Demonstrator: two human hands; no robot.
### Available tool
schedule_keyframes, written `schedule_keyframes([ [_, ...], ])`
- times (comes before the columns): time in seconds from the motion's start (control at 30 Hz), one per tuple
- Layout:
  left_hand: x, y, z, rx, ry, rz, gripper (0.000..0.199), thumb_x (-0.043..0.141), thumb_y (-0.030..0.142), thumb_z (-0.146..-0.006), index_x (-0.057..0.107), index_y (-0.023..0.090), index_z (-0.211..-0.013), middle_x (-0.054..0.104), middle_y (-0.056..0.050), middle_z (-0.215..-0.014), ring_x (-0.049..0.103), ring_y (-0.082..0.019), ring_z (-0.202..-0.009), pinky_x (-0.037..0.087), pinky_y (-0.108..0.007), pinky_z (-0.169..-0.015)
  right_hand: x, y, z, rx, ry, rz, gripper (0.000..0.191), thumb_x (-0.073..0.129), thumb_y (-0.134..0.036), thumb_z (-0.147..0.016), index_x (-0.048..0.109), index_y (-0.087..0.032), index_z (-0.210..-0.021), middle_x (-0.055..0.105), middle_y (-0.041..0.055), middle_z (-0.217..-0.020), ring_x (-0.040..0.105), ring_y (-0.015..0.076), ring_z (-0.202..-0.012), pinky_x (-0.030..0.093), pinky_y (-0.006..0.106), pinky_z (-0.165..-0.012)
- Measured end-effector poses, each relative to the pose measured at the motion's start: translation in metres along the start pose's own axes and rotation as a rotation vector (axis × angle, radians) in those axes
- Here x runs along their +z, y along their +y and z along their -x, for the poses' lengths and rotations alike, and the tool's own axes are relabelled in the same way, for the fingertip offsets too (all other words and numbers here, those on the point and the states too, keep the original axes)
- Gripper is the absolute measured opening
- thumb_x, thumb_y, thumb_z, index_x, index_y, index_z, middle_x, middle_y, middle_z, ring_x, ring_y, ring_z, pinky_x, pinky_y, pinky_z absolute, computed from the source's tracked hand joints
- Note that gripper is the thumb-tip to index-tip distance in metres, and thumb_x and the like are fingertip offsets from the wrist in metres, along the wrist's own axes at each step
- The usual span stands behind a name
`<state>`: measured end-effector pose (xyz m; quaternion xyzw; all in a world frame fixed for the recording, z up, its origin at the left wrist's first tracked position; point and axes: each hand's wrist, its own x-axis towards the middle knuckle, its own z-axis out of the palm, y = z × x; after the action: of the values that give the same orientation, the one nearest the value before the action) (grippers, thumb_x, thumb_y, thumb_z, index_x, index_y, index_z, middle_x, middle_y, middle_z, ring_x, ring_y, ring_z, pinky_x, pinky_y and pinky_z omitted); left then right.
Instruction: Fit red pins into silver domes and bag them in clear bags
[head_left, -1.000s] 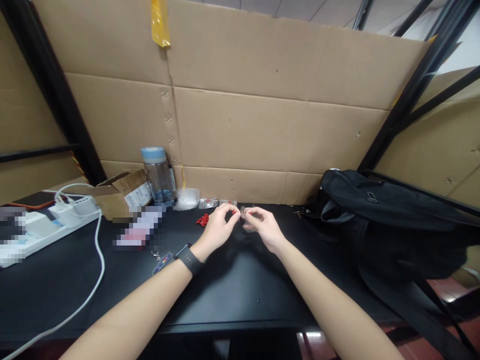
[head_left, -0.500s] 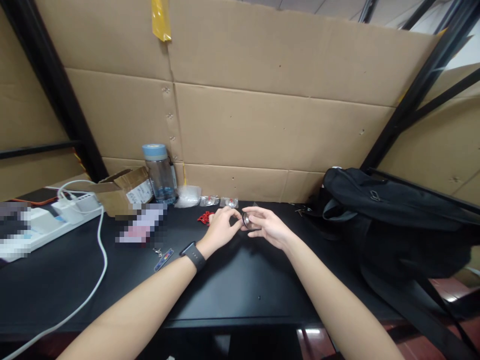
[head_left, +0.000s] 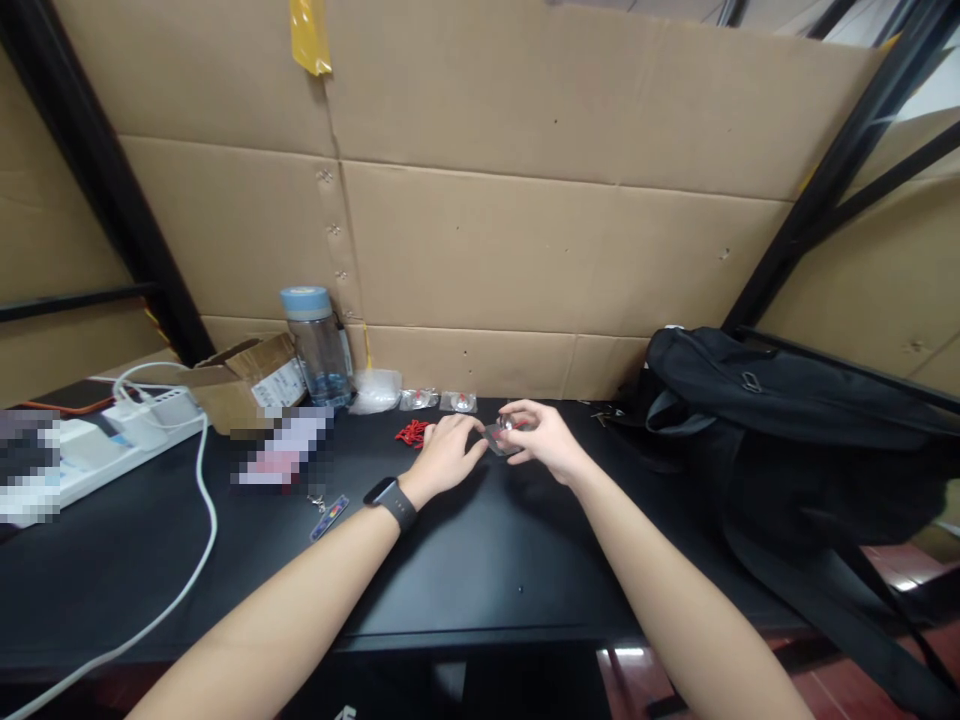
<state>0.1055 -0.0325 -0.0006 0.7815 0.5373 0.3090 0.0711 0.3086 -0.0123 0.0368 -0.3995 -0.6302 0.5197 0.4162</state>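
My left hand, with a dark watch on its wrist, is closed in a pinch at the edge of a small clear plastic bag. Facing it, my right hand has its fingers curled around a small shiny round object with a bit of red by it. That object overlaps the bag; whether it lies inside cannot be made out. Just left of my left fingers is a bundle of red cord. Behind the hands lie two clear packets, a left packet and a right packet, each with something silvery and red inside.
On the black table stand a blue-lidded bottle, an open cardboard box and a bubble-wrap bundle. A keychain lies near my left wrist. A power strip trails a white cable. A black bag fills the right side.
The round object has gone from between both hands into my right fingers. A clear bag now shows between the hands, and my right hand has shifted slightly right and up.
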Motion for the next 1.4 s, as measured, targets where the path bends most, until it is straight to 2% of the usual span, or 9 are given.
schedule_keyframes([
  [0.1,0.005,-0.011,-0.001,0.153,-0.109,-0.056,0.037,0.046,0.037,-0.097,0.054,0.027,-0.132,0.049,-0.010,-0.149,0.041,-0.028,-0.138,0.033,-0.050,-0.106,-0.018,-0.007,-0.004,-0.070,0.134,0.077,0.042,0.075,-0.027,-0.071,0.063,-0.021,-0.111,0.071,0.0080,-0.103,0.074,0.0227,-0.077,0.060,0.026,-0.048],
  [0.2,0.006,-0.017,0.000,0.238,-0.207,-0.092,0.039,0.043,0.036,-0.099,0.053,0.030,-0.136,0.050,-0.010,-0.149,0.038,-0.029,-0.142,0.031,-0.051,-0.106,-0.034,-0.009,-0.008,-0.121,0.177,0.184,0.042,0.073,-0.026,-0.069,0.063,-0.019,-0.110,0.072,0.0086,-0.100,0.072,0.0203,-0.075,0.056,0.024,-0.049],
  [0.3,0.000,-0.016,0.001,0.277,-0.220,-0.129,0.034,0.043,0.036,-0.099,0.064,0.028,-0.124,0.063,-0.011,-0.128,0.048,-0.028,-0.131,0.032,-0.047,-0.105,-0.043,-0.004,-0.010,-0.171,0.129,0.301,0.043,0.074,-0.025,-0.066,0.064,-0.016,-0.107,0.073,0.0068,-0.093,0.070,0.0191,-0.078,0.057,0.027,-0.062],
  [0.4,-0.008,-0.010,0.002,0.327,-0.194,-0.151,0.032,0.042,0.032,-0.100,0.072,0.022,-0.102,0.066,-0.010,-0.110,0.055,-0.025,-0.117,0.033,-0.042,-0.102,-0.044,-0.001,-0.008,-0.203,0.012,0.446,0.039,0.073,-0.022,-0.065,0.067,-0.014,-0.102,0.073,0.0058,-0.090,0.069,0.0183,-0.080,0.056,0.028,-0.072],
  [0.53,-0.010,-0.007,0.002,0.351,-0.197,-0.114,0.020,0.047,0.027,-0.097,0.067,0.022,-0.096,0.063,-0.008,-0.115,0.054,-0.023,-0.118,0.035,-0.039,-0.099,-0.039,-0.004,-0.002,-0.259,-0.115,0.695,0.037,0.072,-0.020,-0.065,0.073,-0.016,-0.101,0.073,0.0051,-0.091,0.068,0.0171,-0.078,0.052,0.027,-0.074],
  [0.7,-0.009,-0.010,0.001,0.290,-0.241,-0.092,0.016,0.049,0.030,-0.095,0.063,0.025,-0.101,0.064,-0.005,-0.111,0.057,-0.023,-0.112,0.040,-0.039,-0.096,-0.033,-0.004,-0.001,-0.349,-0.144,0.901,0.038,0.075,-0.018,-0.061,0.077,-0.020,-0.098,0.072,0.0056,-0.098,0.067,0.0185,-0.084,0.049,0.027,-0.080],
  [0.9,-0.017,-0.011,0.001,0.355,-0.360,-0.046,0.033,0.055,0.035,-0.093,0.062,0.029,-0.124,0.064,-0.006,-0.132,0.057,-0.025,-0.123,0.039,-0.040,-0.103,-0.030,0.002,-0.002,-0.290,-0.189,0.988,0.033,0.075,-0.020,-0.060,0.075,-0.023,-0.092,0.072,0.0012,-0.085,0.064,0.0170,-0.074,0.046,0.025,-0.071],
  [1.07,-0.019,-0.011,0.003,0.359,-0.398,-0.082,0.043,0.055,0.037,-0.092,0.059,0.030,-0.134,0.057,-0.007,-0.145,0.052,-0.027,-0.133,0.037,-0.042,-0.107,-0.027,0.004,0.000,-0.223,-0.226,1.007,0.029,0.075,-0.020,-0.059,0.072,-0.023,-0.087,0.071,-0.0007,-0.079,0.061,0.0150,-0.066,0.043,0.023,-0.063],
  [1.4,-0.022,-0.010,0.002,0.387,-0.469,-0.136,0.042,0.053,0.037,-0.095,0.057,0.044,-0.137,0.046,0.001,-0.154,0.048,-0.027,-0.138,0.037,-0.045,-0.112,-0.026,0.008,-0.001,-0.227,-0.227,1.009,0.020,0.073,-0.024,-0.062,0.068,-0.022,-0.081,0.072,-0.0007,-0.079,0.061,0.0140,-0.066,0.041,0.022,-0.062],
])
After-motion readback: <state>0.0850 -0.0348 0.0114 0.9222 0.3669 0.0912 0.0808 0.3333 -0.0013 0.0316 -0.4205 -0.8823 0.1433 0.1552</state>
